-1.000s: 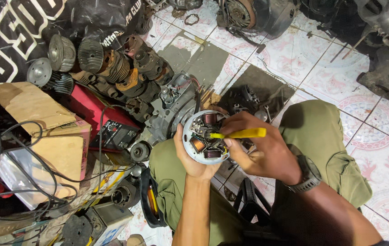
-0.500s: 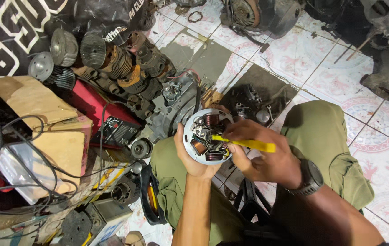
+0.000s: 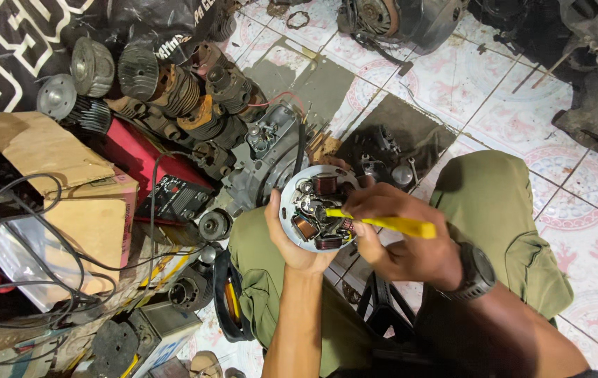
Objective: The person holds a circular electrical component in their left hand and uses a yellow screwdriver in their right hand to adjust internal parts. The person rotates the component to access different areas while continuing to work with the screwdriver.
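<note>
My left hand (image 3: pixel 290 236) cups a round metal stator plate (image 3: pixel 311 207) with copper coils from below, holding it over my lap. My right hand (image 3: pixel 400 238) grips a yellow-handled screwdriver (image 3: pixel 383 222), its tip resting among the coils at the middle of the plate. A dark watch (image 3: pixel 476 271) sits on my right wrist. I sit on the tiled floor in olive trousers (image 3: pixel 495 210), knees spread.
Finned engine cylinders (image 3: pixel 166 80) and a grey engine casing (image 3: pixel 271 150) lie just beyond the plate. Cardboard boxes (image 3: pixel 68 182), black cables (image 3: pixel 5 231) and a red case crowd the left. More engine parts (image 3: pixel 397 17) lie on the tiles at the top.
The view has shifted slightly. My right hand has tilted the screwdriver, so its handle now points more to the lower right; the left hand keeps the plate in the same place.
</note>
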